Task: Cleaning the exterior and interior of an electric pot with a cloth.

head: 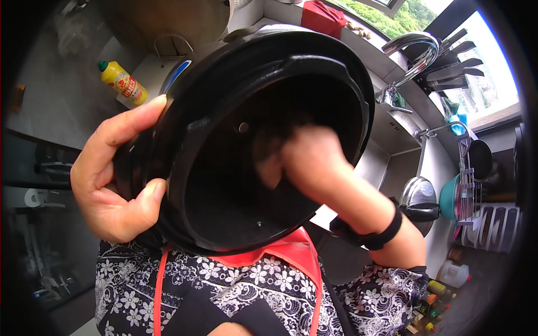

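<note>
A black electric pressure cooker body (252, 197) is tilted up before my chest, its round mouth and lugged rim facing me. On its left side my left hand (113, 180) grips the outer wall, thumb near the rim and fingers around the back. My right hand (311, 155) reaches inside the dark cavity and is blurred. A brownish patch shows at its fingers; whether that is a cloth or the fingers themselves I cannot tell. A small round metal stud (241, 127) shows on the inner surface.
A yellow detergent bottle (123, 83) lies at the upper left on the counter. To the right are a chrome faucet (414, 63), a steel sink (397, 138) and a metal lid with a black handle (419, 195). A knife rack (454, 67) stands by the window; several bottles (433, 302) sit lower right.
</note>
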Motion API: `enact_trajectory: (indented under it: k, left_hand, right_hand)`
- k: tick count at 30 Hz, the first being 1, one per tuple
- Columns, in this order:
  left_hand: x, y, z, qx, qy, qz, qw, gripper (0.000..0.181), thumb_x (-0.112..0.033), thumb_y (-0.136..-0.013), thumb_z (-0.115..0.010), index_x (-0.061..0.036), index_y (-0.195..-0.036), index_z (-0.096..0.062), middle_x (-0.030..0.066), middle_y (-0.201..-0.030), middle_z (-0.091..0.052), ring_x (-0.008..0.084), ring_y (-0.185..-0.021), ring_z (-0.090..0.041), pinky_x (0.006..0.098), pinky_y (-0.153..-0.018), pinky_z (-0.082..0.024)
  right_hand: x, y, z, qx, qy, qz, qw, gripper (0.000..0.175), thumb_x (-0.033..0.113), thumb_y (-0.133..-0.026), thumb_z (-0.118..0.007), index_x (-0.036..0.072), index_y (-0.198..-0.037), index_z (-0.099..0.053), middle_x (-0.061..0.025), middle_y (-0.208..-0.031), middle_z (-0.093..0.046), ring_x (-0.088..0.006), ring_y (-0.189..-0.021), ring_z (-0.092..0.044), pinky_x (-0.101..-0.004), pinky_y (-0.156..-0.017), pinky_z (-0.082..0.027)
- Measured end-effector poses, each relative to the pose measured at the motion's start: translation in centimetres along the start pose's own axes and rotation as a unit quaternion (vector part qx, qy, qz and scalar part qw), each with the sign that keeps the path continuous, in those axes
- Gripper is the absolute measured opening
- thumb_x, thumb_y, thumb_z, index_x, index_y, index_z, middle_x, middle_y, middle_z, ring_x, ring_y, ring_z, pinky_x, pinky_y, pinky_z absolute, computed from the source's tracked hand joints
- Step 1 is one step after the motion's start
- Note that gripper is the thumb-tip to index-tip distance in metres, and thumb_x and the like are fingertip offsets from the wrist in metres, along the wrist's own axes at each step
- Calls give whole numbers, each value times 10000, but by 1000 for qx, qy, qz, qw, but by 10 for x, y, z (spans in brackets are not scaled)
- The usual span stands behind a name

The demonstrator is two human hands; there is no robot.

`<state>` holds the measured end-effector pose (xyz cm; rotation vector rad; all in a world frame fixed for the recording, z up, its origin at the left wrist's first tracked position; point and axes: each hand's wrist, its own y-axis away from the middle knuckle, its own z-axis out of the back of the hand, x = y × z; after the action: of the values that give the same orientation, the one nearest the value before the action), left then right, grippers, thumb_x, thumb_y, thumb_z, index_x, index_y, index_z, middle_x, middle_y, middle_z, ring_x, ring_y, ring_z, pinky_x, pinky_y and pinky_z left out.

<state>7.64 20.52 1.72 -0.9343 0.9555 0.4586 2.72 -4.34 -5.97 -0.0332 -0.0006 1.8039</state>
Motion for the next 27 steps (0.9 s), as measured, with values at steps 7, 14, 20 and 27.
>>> enact_trajectory:
  k: [7,14,20,27]
  left_hand:
    - [-2,-3,-1,24,14,-13,1000,631,-5,-657,-574,148,-1255,-443,217,-1209,-569,223,-1135,-559,315,-1022,-379]
    - [-15,-6,-6,26,-5,50,998,641,-16,-667,-578,133,-1274,-434,198,-1204,-572,200,-1133,-555,294,-1007,-385]
    - [-9,-4,-7,9,0,31,999,633,-24,-673,-569,120,-1277,-443,179,-1187,-582,188,-1110,-567,288,-1001,-393]
    - [-6,-10,-4,-1,-25,16,1000,623,6,-653,-537,94,-1267,-475,146,-1190,-582,175,-1120,-554,281,-1006,-384]
  right_hand:
    - [-6,7,-31,-186,-21,49,981,386,103,-648,-656,139,-1032,-655,-182,-973,-622,-352,-930,-591,-403,-718,-507]
    - [49,16,-7,-69,-530,124,836,494,39,-617,-665,69,-1105,-598,-191,-952,-589,-378,-863,-596,-419,-750,-504]
    - [-1,62,6,-1,-226,47,973,310,126,-653,-705,236,-942,-682,-101,-930,-532,-286,-794,-600,-380,-646,-504]
    - [-50,49,65,-400,103,17,911,255,226,-697,-690,238,-941,-616,-54,-918,-498,-226,-761,-564,-321,-527,-476]
